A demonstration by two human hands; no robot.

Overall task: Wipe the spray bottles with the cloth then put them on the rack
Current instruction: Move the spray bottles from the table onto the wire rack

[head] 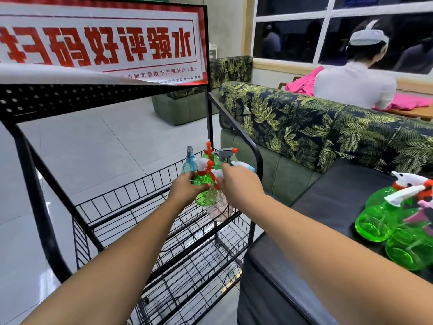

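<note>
A black metal rack [41, 207] of thick tube and thin wire baskets fills the view from 9 to 6 o'clock. Over the right end of its top basket, near the middle of the view, the left hand [187, 191] grips with curled fingers the round body of a glossy translucent green plastic spray bottle [202, 198] with a white and red trigger head. At 3 o'clock of it, touching, the right hand [239, 184] grasps by the neck a clear pale pink ribbed plastic spray bottle [219, 208]; whether this one rests on the wire I cannot tell. Both forearms are stretched forward. At 12 o'clock of the hands more spray bottles [188, 164] stand upright. At 4 o'clock, green bottles [372, 221] lie on a smooth black worktop [328, 195].
</note>
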